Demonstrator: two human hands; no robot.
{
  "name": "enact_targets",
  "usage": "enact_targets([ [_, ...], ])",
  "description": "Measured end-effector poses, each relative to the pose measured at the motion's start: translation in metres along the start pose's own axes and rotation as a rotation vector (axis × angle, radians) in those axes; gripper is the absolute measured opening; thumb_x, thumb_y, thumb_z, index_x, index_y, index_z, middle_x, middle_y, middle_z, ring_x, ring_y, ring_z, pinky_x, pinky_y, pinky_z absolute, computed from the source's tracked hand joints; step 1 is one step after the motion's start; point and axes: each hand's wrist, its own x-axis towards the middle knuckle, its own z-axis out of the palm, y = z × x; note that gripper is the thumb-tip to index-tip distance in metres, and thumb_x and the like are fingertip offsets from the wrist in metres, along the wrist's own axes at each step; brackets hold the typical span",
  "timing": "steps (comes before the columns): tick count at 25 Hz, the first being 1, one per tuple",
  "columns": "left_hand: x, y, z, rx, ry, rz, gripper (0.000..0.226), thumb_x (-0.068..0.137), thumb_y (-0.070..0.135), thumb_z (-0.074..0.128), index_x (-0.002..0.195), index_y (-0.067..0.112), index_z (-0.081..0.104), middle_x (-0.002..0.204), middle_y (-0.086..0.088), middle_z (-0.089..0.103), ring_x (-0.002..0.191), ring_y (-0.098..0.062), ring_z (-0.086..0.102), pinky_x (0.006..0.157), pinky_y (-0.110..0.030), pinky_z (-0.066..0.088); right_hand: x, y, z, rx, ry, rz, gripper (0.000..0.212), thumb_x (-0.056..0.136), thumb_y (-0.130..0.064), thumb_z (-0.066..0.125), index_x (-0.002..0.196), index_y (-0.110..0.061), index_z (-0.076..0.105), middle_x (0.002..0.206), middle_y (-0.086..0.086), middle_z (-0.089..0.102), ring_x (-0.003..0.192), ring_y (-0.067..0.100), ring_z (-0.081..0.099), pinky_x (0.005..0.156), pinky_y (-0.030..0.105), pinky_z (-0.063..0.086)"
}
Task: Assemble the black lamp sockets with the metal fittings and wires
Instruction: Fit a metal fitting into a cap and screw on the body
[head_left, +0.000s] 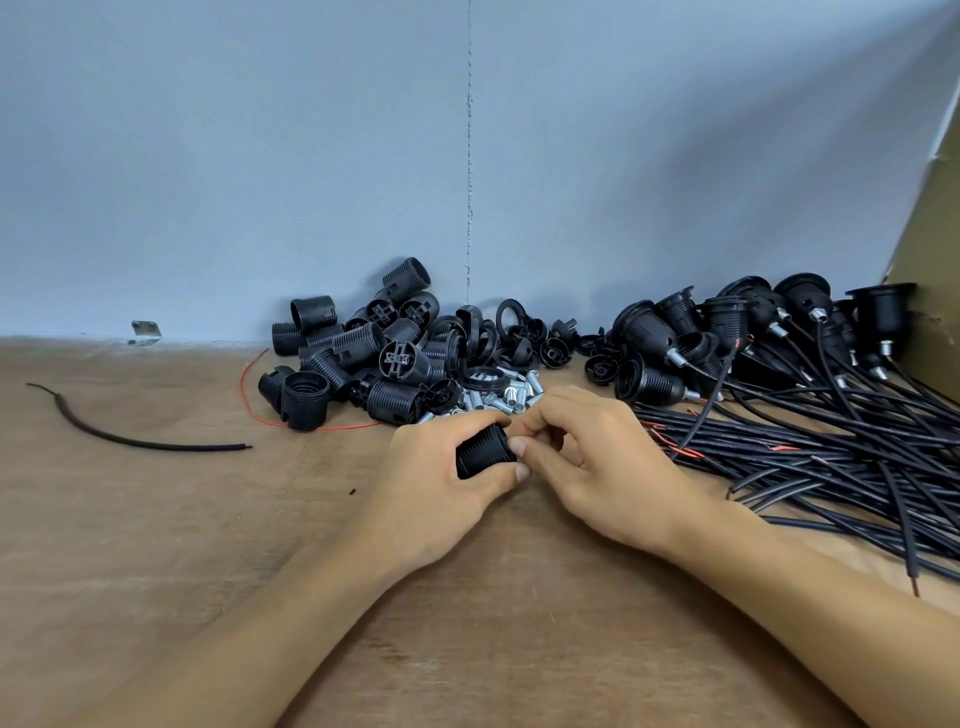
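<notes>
While held above the bench (156, 519), one lamp socket (483, 452) sits between both hands.
The left hand (441, 483) grips its ribbed body; the right hand (592, 457) pinches its end, near the metal fittings (511, 389).

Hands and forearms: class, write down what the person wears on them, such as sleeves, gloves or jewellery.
Nothing worn shows. The left hand and right hand are bare: no gloves or rings, nails short and unpainted. The left forearm and right forearm are bare too, with no sleeve, watch or band down to the picture's edge.
</notes>
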Motion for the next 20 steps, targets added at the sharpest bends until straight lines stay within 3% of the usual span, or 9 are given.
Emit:
enact_targets([
  [7, 0.0007, -0.0032, 0.0007, -0.010, 0.012, -0.043, 0.035, 0.080, 0.037, 0.082, 0.113, 0.037, 0.073, 0.094, 0.021, 0.072, 0.093, 0.009, 0.061, 0.076, -0.004, 0.040, 0.0003, 0.0029, -0.0035, 0.278, -0.014, 0.176, 0.006, 0.091, -0.021, 0.071, 0.086, -0.022, 0.073, 0.071, -0.013, 0.062, 0.060, 0.000, 0.053, 0.057, 0.011, 0.039],
  [12, 0.0016, -0.0022, 0.0018, -0.019, 0.001, -0.037, 0.034, 0.079, 0.034, 0.083, 0.111, 0.034, 0.074, 0.088, 0.024, 0.070, 0.089, 0.011, 0.061, 0.072, -0.002, 0.039, 0.0007, 0.0027, 0.0009, 0.260, -0.032, 0.229, 0.010, 0.093, -0.024, 0.068, 0.083, -0.023, 0.071, 0.064, -0.020, 0.055, 0.058, 0.003, 0.047, 0.056, 0.012, 0.037],
  [16, 0.0014, -0.0009, 0.0020, 0.010, 0.000, 0.009, 0.025, 0.079, 0.031, 0.083, 0.103, 0.034, 0.074, 0.074, 0.026, 0.065, 0.081, 0.010, 0.060, 0.066, -0.003, 0.037, -0.0001, 0.0007, 0.0038, 0.233, -0.021, 0.237, 0.011, 0.093, -0.020, 0.068, 0.081, -0.021, 0.070, 0.059, -0.015, 0.051, 0.053, 0.004, 0.043, 0.054, 0.013, 0.035],
  [20, 0.0011, -0.0010, 0.0016, 0.020, -0.013, 0.030, 0.021, 0.080, 0.032, 0.082, 0.099, 0.034, 0.073, 0.076, 0.020, 0.067, 0.080, 0.005, 0.060, 0.065, -0.005, 0.037, -0.0002, 0.0003, 0.0021, 0.187, -0.032, 0.216, 0.012, 0.092, -0.022, 0.069, 0.080, -0.023, 0.069, 0.063, -0.013, 0.055, 0.055, 0.002, 0.046, 0.055, 0.012, 0.036],
])
